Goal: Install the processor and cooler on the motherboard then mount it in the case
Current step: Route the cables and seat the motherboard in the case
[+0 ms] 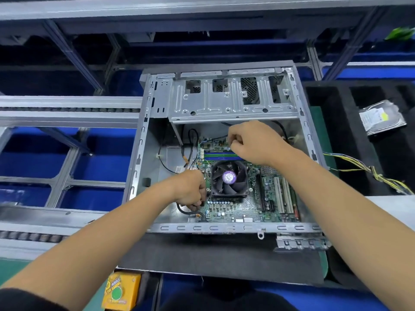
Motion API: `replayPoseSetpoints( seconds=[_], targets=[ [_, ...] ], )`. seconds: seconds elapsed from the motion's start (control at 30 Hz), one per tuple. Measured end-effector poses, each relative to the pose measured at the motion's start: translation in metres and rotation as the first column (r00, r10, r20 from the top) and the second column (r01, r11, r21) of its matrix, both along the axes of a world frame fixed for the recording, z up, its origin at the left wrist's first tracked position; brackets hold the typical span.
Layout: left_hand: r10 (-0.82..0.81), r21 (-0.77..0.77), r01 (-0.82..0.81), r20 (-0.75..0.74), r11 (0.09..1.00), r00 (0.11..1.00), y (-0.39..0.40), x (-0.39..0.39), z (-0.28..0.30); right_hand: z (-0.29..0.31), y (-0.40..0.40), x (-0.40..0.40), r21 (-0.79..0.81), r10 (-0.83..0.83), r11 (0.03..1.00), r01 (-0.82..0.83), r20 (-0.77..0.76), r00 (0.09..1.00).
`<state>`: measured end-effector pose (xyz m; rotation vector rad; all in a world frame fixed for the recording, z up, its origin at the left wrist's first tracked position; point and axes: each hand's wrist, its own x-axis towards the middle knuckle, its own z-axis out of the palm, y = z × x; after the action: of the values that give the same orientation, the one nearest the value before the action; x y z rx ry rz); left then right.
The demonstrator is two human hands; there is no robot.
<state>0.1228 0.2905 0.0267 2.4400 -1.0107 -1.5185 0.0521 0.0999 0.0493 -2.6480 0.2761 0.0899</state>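
A grey metal computer case (143,167) lies open on its side in front of me. Inside it sits the green motherboard (238,209), with a black fan cooler (229,178) bearing a purple label mounted near its middle. My left hand (190,189) grips the board's left edge beside the cooler, fingers curled over it. My right hand (251,142) is closed on the board's far edge, above the blue and green memory slots. The processor is hidden under the cooler.
Black cables (190,213) loop on the case floor left of the board. A drive cage (224,97) fills the case's far end. A hard drive (381,117) lies in black foam at right, near yellow wires (368,169). A yellow button box (121,290) sits near me.
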Motion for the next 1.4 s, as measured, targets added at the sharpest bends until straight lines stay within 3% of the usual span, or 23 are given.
replayPoseSetpoints(
  seconds=[0.37,0.83,1.0,1.17,1.4],
  targets=[
    [-0.08,0.098,0.07,0.108,0.993,0.991,-0.005,-0.003,-0.002,-0.003,0.0,0.002,0.019,0.019,1.0,-0.018,-0.037,0.999],
    [0.055,0.124,-0.052,-0.028,0.991,0.998,-0.007,-0.002,-0.001,-0.004,0.0,0.001,0.03,0.03,0.999,-0.029,-0.05,0.998],
    [0.037,0.133,-0.033,-0.032,0.991,0.999,-0.009,-0.003,0.001,-0.004,0.0,0.002,0.035,0.029,0.999,-0.027,-0.056,0.998],
    [0.178,0.18,-0.155,-0.121,0.971,0.977,-0.011,-0.006,-0.003,-0.002,0.001,0.001,0.033,0.032,0.999,-0.03,-0.061,0.998],
    [0.165,0.139,-0.146,-0.137,0.98,0.977,-0.007,-0.007,-0.003,-0.001,0.001,0.001,0.034,0.039,0.999,-0.037,-0.062,0.997]
  ],
)
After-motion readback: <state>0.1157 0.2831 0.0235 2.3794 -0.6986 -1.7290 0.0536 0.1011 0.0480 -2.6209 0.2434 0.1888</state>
